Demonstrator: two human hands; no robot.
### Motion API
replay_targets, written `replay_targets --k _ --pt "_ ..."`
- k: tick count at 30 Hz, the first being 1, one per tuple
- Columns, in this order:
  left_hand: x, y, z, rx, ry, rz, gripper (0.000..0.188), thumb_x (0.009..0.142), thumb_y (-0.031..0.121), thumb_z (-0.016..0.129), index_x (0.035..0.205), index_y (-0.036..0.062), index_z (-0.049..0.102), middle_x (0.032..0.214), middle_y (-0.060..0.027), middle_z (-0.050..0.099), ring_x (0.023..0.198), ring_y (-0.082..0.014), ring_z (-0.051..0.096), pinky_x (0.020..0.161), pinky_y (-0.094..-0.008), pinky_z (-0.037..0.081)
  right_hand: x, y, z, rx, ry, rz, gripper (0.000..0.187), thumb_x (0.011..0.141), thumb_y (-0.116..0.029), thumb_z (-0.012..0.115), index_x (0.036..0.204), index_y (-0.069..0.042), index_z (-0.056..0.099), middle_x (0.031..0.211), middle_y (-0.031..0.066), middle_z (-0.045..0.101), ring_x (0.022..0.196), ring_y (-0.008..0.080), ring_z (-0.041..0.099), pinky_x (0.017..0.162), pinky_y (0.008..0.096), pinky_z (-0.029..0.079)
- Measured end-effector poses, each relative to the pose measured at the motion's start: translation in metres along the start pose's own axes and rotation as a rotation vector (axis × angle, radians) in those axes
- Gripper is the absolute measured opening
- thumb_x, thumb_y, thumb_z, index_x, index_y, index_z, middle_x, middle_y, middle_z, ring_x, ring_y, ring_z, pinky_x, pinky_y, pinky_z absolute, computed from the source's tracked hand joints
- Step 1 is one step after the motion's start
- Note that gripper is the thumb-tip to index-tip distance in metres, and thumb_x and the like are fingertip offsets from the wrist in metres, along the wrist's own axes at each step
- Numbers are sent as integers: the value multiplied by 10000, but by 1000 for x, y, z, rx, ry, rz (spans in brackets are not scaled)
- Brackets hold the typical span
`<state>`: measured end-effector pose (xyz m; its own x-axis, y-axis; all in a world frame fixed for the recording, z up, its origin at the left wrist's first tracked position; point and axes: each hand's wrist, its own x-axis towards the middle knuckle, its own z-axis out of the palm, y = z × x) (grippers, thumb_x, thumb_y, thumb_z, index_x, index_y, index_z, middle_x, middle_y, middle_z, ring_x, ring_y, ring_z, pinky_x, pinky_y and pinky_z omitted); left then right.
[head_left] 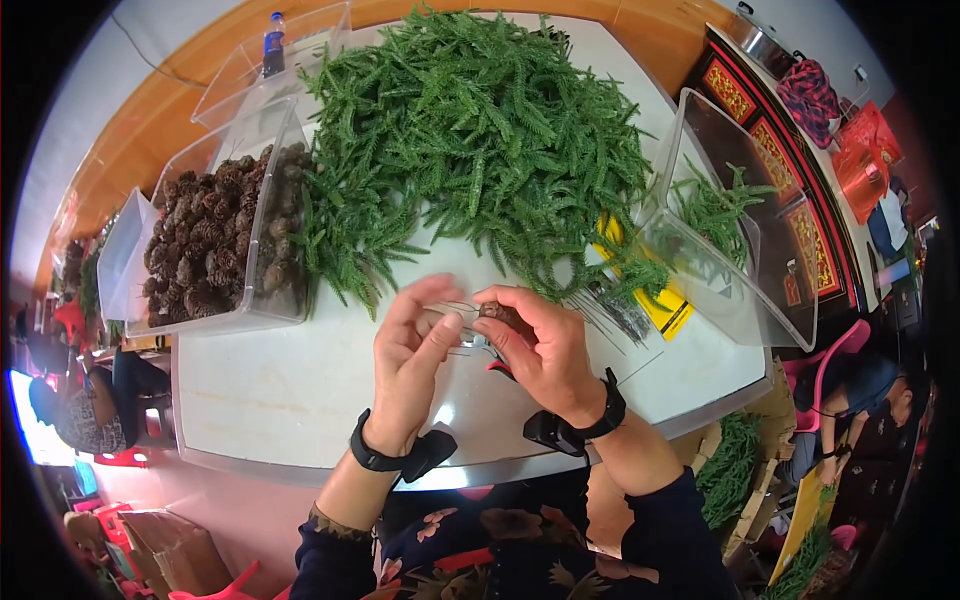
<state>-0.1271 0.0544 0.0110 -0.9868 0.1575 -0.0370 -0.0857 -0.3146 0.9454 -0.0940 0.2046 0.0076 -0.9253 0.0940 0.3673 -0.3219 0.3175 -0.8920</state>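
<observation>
The held cone [496,312] and left-hand cones [205,240] are brown, far sprigs [490,120] green, the table [290,400] white, the near garment [510,550] dark with pinkish flowers.

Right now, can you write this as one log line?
right hand: holds brown cone; left hand: close beside; table: green sprigs; clear bin: pine cones

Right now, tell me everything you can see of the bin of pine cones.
The bin is a clear, open-topped box, apparently rigid plastic, with a rim. Brown pine cones heap inside and show through its right wall. It stands toward the left of the white table, green sprigs beside its right wall, contact unclear. The left hand and right hand are apart from it.
</observation>
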Motion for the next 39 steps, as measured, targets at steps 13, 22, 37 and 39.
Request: replay_targets --k 13,22,37,39 --pt "-2 2 -17 117 -125 91 105 933 85 636 1018 28 654 861 10 630 748 -47 527 669 -201 414 -13 4 18 201 -7 -14 199 876 -35 691 1058 -16 612 701 9 620 557 33 529 506 192 415" --pt "42 61 40 578 -348 176 122 928 96 626 1025 29 655 874 9 632 764 -64 551 674 -207 425 -15 -14 -16 370 223 -474 209 834 -74 728 1006 -25 619 699 21 619 531 73 541 482 224 421" --pt "80 -50 131 1327 -766 380 236 868 125 714 1075 33 648 855 14 654 651 -88 560 601 -248 456 -10 -13 -22 370 397 -592 258 817 -106 762 1015 -27 616 811 58 671 563 131 588 504 247 459" --pt "91 -44 106 1019 -753 268 204 886 147 699 1044 29 649 806 -8 647 670 -97 586 609 -258 479 -6 -14 -19 356 413 -654 270 813 -93 767 1026 -30 614 816 66 670 582 127 596 521 240 462"
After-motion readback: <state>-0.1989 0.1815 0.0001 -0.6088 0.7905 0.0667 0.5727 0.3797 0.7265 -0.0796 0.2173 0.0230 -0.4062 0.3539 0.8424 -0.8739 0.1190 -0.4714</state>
